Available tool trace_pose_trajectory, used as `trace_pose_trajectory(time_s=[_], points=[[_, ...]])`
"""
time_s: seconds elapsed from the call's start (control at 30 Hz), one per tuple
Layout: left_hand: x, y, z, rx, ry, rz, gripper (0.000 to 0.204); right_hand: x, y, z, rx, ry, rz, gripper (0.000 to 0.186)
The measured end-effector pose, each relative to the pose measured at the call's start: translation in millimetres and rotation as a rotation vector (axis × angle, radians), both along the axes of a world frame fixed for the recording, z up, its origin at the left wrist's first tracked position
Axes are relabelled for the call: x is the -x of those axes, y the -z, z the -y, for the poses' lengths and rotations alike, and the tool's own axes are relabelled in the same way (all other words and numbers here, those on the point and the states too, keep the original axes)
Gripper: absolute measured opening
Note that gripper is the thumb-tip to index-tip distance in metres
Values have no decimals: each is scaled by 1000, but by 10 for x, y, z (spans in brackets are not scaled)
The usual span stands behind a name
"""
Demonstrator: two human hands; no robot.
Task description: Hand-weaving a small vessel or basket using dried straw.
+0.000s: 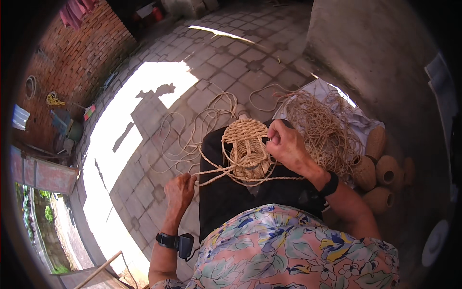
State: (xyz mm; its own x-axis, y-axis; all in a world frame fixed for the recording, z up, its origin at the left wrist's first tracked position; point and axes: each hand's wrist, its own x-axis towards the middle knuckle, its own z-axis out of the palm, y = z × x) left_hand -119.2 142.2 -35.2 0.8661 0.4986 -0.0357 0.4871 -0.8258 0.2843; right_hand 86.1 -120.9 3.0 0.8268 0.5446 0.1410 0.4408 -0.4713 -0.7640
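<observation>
A partly woven straw-coloured basket (248, 149) rests on my lap, over black trousers. Its upper part is a closely woven rounded panel, and open gaps between upright strands show below that. Twisted straw cords (214, 176) run from the basket out to the left. My left hand (179, 193) is closed on the ends of these cords, apart from the basket. Against the basket's right edge, my right hand (288, 148) is curled with thumb and fingers pressed together. What lies inside that pinch is hidden by the fingers.
A tangled heap of straw cord (320, 127) lies on a pale sheet (363, 123) to the right. Several small woven vessels (364, 172) stand beside it. Loose cord loops (180, 132) trail over the paving (226, 62). A plastered wall (370, 58) rises on the right.
</observation>
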Motion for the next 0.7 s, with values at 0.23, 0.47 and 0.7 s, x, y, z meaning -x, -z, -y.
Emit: trace_pose_trajectory(time_s=[0.23, 0.47, 0.7], points=[[-226, -330, 237, -60, 160, 359, 21, 0, 35, 8, -89, -33, -100, 19], [-454, -376, 603, 616, 328, 288, 16, -67, 6, 67, -146, -109, -362, 16], [-506, -448, 674, 668, 282, 192, 12, -109, -64, 101, -172, -178, -460, 11]])
